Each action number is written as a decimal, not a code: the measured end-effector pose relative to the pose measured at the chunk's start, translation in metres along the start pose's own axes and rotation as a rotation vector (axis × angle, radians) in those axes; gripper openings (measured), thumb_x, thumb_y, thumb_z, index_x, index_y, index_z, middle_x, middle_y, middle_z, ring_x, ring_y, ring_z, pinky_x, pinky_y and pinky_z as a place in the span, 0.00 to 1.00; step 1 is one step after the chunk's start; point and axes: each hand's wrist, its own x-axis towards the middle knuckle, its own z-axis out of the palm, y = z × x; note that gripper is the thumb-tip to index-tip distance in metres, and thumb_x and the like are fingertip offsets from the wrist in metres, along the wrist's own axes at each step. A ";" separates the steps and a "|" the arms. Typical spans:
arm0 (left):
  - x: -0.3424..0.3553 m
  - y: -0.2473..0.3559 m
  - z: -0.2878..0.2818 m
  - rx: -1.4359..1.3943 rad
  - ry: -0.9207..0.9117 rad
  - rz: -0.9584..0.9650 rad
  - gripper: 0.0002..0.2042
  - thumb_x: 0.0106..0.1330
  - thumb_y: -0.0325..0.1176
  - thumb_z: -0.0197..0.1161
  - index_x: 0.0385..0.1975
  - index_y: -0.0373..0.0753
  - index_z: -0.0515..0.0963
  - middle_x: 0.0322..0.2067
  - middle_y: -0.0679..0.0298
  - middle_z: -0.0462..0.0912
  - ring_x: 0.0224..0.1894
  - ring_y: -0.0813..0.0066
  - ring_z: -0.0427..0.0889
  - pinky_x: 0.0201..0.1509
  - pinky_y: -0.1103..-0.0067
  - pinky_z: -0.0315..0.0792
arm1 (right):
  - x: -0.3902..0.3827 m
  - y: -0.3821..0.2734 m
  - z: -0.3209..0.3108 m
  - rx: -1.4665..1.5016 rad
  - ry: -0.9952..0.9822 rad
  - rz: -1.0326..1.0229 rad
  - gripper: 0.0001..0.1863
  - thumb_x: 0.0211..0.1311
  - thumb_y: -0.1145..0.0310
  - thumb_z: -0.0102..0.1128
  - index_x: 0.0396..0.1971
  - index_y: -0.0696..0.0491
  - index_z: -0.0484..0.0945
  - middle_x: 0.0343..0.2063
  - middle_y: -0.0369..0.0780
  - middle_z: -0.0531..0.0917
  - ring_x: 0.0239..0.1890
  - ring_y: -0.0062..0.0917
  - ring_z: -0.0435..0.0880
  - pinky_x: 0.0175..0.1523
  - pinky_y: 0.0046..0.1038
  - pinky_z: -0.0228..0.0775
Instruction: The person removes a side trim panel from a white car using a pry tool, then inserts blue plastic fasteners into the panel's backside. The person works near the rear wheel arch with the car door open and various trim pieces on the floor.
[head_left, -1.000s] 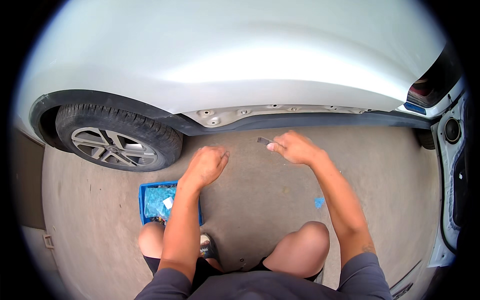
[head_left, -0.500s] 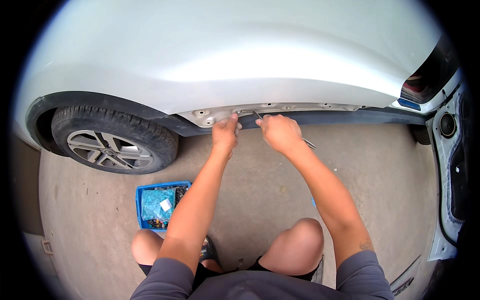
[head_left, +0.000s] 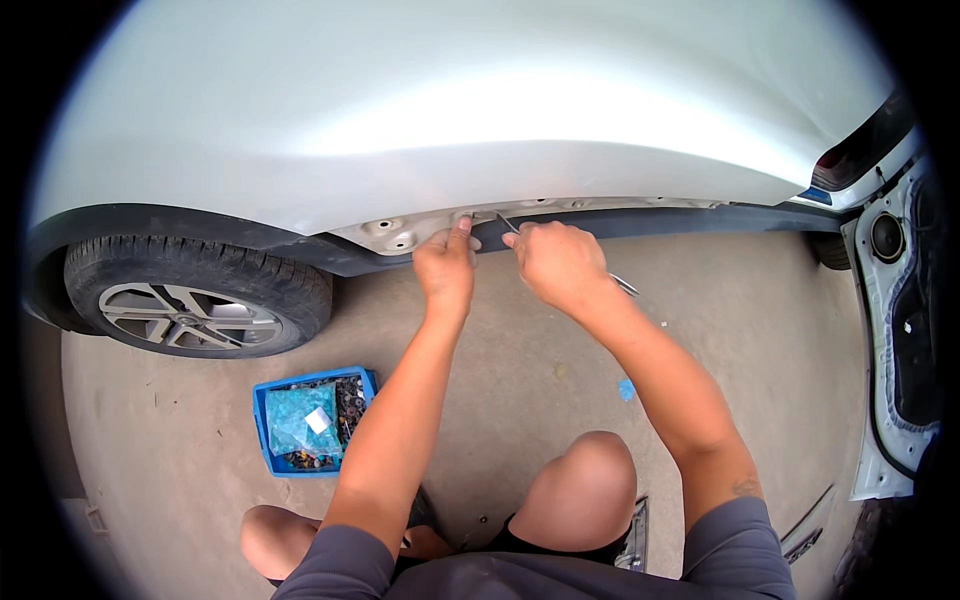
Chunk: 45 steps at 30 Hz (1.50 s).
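Along the bottom of the white car door (head_left: 500,165), a bare light metal strip (head_left: 376,236) with several holes shows above the dark sill (head_left: 640,222). My left hand (head_left: 444,268) is at this strip, fingers curled and thumb pointing up against its lower edge. Whether something small is pinched there is hidden. Just to the right, my right hand (head_left: 560,260) is wrapped round a slim metal pry tool (head_left: 506,222). Its thin shaft reaches the strip beside my left thumb, and its other end sticks out past my wrist.
A wheel (head_left: 195,300) stands at the left. On the concrete floor, a blue tray (head_left: 262,425) holds a bag of turquoise pieces (head_left: 302,410) and many small loose parts. A blue scrap (head_left: 627,389) lies right of centre. An open door (head_left: 885,330) hangs at the far right.
The view has shifted slightly, so the wheel and tray sit further left. Both hands stay at the strip, the tool still in my right hand. My left thumb now points more upright.
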 end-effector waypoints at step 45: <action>-0.001 0.019 -0.006 -0.632 -0.218 -0.511 0.18 0.71 0.45 0.63 0.33 0.33 0.75 0.16 0.69 0.68 0.16 0.79 0.63 0.17 0.81 0.55 | 0.002 -0.009 -0.003 -0.021 0.024 0.012 0.21 0.73 0.56 0.51 0.25 0.58 0.77 0.18 0.51 0.81 0.23 0.49 0.82 0.30 0.45 0.74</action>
